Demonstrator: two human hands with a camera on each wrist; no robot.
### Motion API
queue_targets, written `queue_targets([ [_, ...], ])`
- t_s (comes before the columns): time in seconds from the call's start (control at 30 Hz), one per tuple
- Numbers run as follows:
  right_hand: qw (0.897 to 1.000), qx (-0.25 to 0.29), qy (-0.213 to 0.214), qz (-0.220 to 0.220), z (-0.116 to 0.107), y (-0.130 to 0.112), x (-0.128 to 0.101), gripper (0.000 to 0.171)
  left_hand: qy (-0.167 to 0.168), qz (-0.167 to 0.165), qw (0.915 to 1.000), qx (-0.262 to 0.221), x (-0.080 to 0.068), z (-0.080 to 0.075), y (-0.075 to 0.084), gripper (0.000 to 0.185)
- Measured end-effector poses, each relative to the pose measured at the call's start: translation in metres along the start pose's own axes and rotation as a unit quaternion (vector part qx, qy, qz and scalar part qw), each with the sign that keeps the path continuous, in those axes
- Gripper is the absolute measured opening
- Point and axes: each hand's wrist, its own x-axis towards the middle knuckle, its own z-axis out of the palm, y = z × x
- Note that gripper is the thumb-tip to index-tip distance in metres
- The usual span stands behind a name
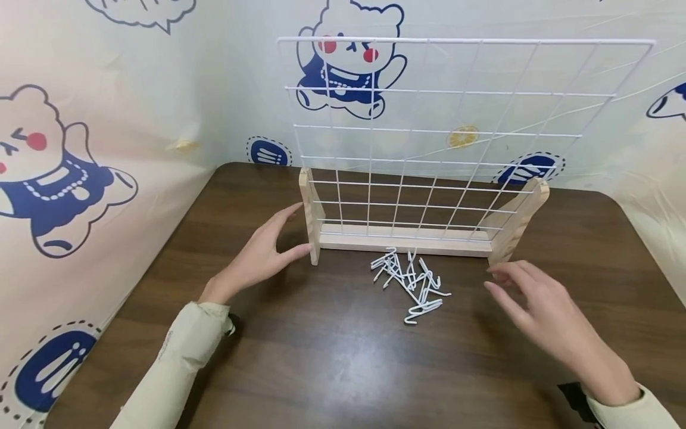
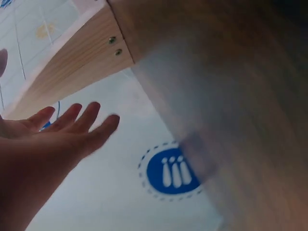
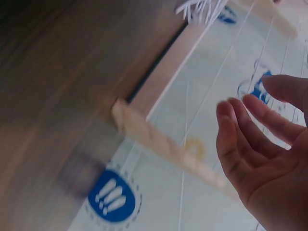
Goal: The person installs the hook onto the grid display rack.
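Positioning of the wire rack (image 1: 404, 161) by its two ends was judged to be the step in hand, since a grip was held out at either side of it. At the left, the left grip (image 1: 254, 256) was spread wide, the thumb well parted from the fingers and nothing held. It was placed just beside the left wooden support (image 1: 309, 217), with the thumb at the near edge and the fingertips by the outer face; whether contact was made could not be told. In the left wrist view, two screws (image 2: 112, 40) were shown in this support.

To the right of it, the rack was stood upright on the far part of the worktop (image 1: 343, 369), its wire grid set above the base bar (image 1: 405, 243). Just on the near side of the bar, about mid-length, a loose heap of white hooks (image 1: 411, 280) was laid, touched by neither grip.

Farther right, by the near foot of the right wooden support (image 1: 517, 220), the right grip (image 1: 541, 304) was held loosely bent, with a gap between thumb and fingers and nothing enclosed; contact with the support could not be confirmed. For any further shift of the rack, it was judged that both supports would need to be grasped evenly, with the hooks kept clear of the bar.
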Motion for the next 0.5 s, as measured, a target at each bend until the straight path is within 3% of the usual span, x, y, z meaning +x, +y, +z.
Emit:
queue_targets([
  [0.1,0.999,0.030,-0.027,-0.031,0.010,-0.006,0.008,0.024,-0.021,-0.019,0.9955,-0.090,0.010,-0.002,-0.005,0.083],
  [0.27,0.994,0.066,-0.062,-0.061,0.026,-0.012,0.023,0.021,-0.045,-0.031,0.9742,-0.219,0.023,-0.004,-0.010,0.081],
  [0.4,0.990,0.092,-0.085,-0.062,0.037,-0.016,0.035,0.015,-0.045,-0.024,0.9562,-0.288,0.033,-0.003,-0.006,0.079],
  [0.5,0.988,0.108,-0.093,-0.056,0.047,-0.018,0.046,0.013,-0.047,-0.017,0.9504,-0.307,0.038,-0.006,0.006,0.078],
])
